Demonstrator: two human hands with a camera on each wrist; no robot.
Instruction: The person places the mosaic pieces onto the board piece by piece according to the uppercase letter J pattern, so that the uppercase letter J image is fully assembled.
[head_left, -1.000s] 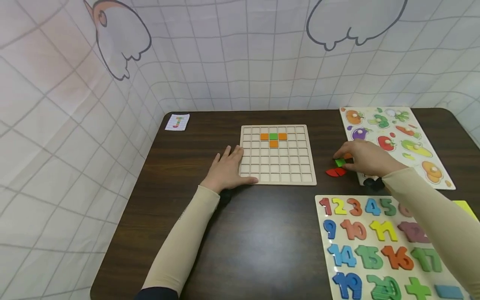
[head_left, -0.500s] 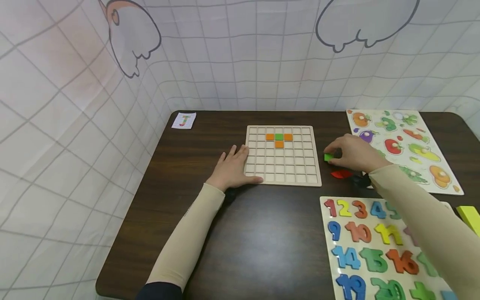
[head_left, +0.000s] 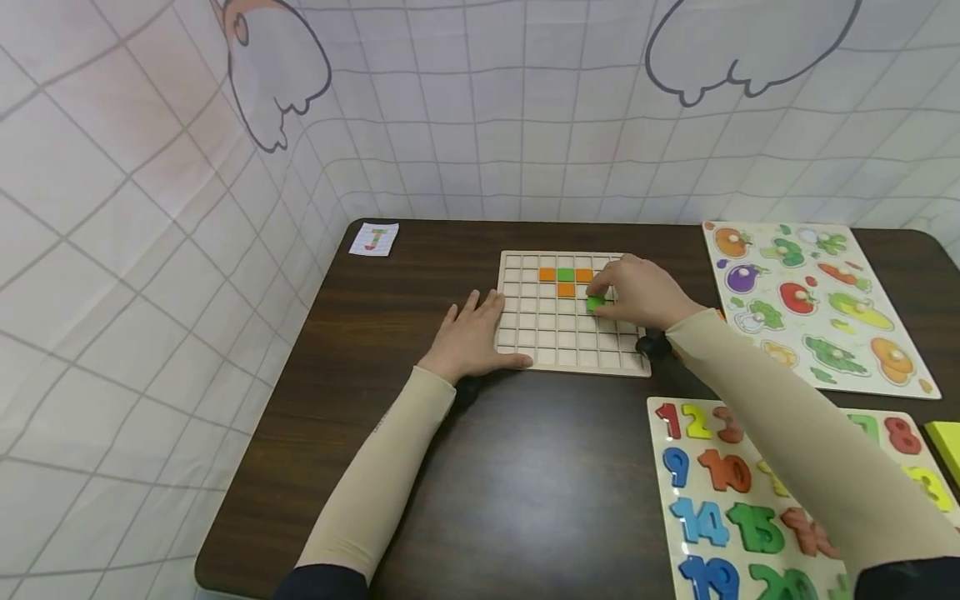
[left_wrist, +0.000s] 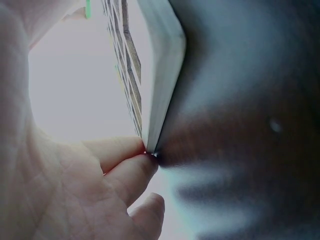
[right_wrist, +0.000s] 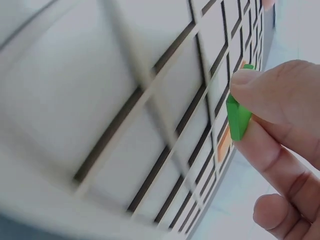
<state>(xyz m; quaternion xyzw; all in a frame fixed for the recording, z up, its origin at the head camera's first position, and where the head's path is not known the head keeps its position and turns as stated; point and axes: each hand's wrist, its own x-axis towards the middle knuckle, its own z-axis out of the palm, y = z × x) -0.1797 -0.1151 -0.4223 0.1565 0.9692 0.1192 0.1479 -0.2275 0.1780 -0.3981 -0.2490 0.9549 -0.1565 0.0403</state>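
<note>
Between thumb and finger my right hand [head_left: 641, 293] pinches a green square tile [right_wrist: 239, 119], held over the right half of the wooden grid board [head_left: 546, 333]. In the board's upper rows lie an orange tile [head_left: 547, 274], a green tile [head_left: 566, 275], another orange tile [head_left: 583, 275] and, below the green one, a third orange tile [head_left: 566, 290]. My left hand [head_left: 474, 340] rests with spread, straight fingers along the board's left side. In the left wrist view, its fingertips [left_wrist: 142, 160] touch the board's edge [left_wrist: 162, 65].
A vegetable puzzle board [head_left: 817, 333] lies at the right. Nearer me is a number puzzle board [head_left: 667, 533], partly under my right forearm. A yellow block [head_left: 947, 446] sits at the right edge. A small card with a coloured J [head_left: 374, 239] lies at the back left.
My right hand has carried the green tile left, from beside the vegetable board to over the grid board. My left hand stays at the board's left side.
</note>
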